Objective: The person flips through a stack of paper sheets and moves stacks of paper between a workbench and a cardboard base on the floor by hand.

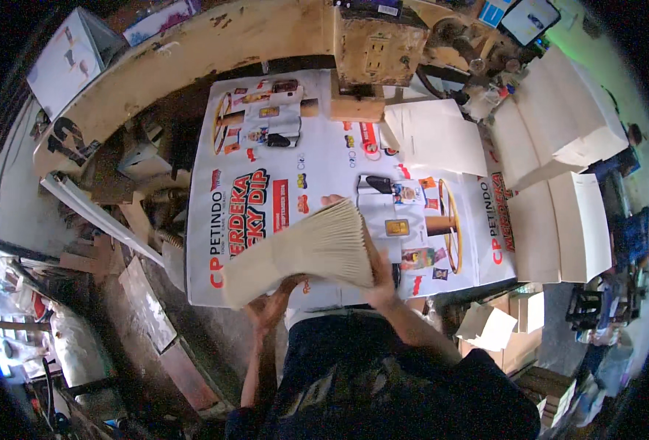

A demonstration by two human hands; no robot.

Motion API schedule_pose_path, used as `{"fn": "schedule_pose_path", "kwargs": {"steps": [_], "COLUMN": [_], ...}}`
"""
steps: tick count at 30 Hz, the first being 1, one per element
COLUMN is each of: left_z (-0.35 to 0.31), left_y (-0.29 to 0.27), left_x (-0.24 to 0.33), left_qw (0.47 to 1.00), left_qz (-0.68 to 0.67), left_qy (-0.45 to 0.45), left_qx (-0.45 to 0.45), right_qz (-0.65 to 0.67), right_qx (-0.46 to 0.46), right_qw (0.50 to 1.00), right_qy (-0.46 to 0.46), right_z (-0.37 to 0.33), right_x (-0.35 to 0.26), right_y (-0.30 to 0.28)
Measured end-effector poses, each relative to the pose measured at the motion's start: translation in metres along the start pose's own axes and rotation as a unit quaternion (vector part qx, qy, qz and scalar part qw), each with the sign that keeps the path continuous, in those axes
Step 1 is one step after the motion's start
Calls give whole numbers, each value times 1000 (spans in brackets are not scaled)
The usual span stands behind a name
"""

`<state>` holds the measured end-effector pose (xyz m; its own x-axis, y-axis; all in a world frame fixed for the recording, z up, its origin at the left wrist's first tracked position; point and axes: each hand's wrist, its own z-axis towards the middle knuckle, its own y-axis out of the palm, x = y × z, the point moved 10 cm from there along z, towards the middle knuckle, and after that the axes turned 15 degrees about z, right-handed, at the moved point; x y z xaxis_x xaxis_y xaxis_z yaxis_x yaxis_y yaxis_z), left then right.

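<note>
A thick stack of cream paper sheets point(295, 253) is bent in an arch above the table, its right-hand edges fanned into many thin layers. My left hand point(271, 302) is closed around the near lower side of the stack. At the right end, my right hand point(381, 279) grips the fanned edge, and some fingertips show at the far side. Beneath the stack lies a printed white banner point(317, 154) that covers the table top.
Cream paper stacks point(442, 136) lie on the banner's far right, with taller piles point(537, 132) beside them. A wooden box with a socket point(376, 51) stands at the back. A curved wooden rail point(192, 62) bounds the far left. Cardboard boxes point(504, 334) sit low at the right.
</note>
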<state>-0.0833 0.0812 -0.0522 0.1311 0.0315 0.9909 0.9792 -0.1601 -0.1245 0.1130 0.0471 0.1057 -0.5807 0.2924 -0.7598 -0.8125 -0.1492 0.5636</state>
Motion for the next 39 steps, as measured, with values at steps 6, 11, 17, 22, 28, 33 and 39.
{"fn": "schedule_pose_path", "kwargs": {"steps": [6,11,17,22,28,33,39], "left_z": [-5,-16,-26,-48,-42,-30,-30], "left_y": [-10,-6,-18,-31,-31,-16,-41], "left_x": [72,95,13,-19,-13,26,45], "left_qw": [990,989,992,966,936,977,990], "left_qz": [104,72,116,212,270,195,135], "left_qy": [56,87,5,137,208,71,42], "left_qx": [75,92,49,50,88,38,11], "right_qz": [-268,-301,-402,-465,-387,-287,-450], "right_qx": [-48,-33,-26,-112,-71,42,13], "right_qw": [961,951,914,878,913,950,891], "right_qy": [-54,-59,-45,-17,103,115,59], "right_z": [-13,-11,-15,-34,-18,-13,-21], "right_x": [-23,-26,-8,34,29,16,0], "right_y": [18,10,-4,-41,-51,-50,-16]}}
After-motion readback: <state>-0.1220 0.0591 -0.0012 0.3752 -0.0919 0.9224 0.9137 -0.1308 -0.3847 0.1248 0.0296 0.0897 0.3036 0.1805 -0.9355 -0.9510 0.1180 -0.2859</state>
